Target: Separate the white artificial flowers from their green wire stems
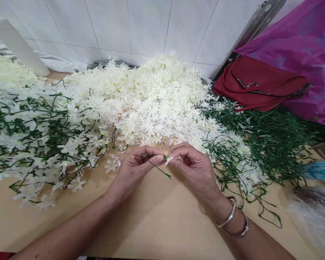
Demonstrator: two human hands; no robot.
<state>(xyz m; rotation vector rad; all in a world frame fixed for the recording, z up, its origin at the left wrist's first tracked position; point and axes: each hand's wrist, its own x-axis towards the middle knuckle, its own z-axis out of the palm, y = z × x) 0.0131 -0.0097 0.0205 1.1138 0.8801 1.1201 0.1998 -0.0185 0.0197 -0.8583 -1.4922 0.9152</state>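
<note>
Between finger and thumb, my left hand (pixel 138 166) pinches a green plastic stem (pixel 162 172) whose forked ends stick out below the thumb. My right hand (pixel 193 168) pinches a small white artificial flower (pixel 168 160) right at the stem's tip; the two hands nearly meet. Whether the flower is seated on the stem is too small to tell. Behind the hands spreads a heap of loose white flowers (pixel 162 94). On the left lies a pile of green stems with white flowers on them (pixel 43 133), and to the right is a heap of bare green stems (pixel 276 144).
A red handbag (pixel 262 81) and a purple plastic bag (pixel 300 47) stand at the back right. A white roll (pixel 21 50) leans at the back left. Clear plastic wrap (pixel 316 209) lies at the right edge of the tan table (pixel 151 224). A tiled wall closes the back.
</note>
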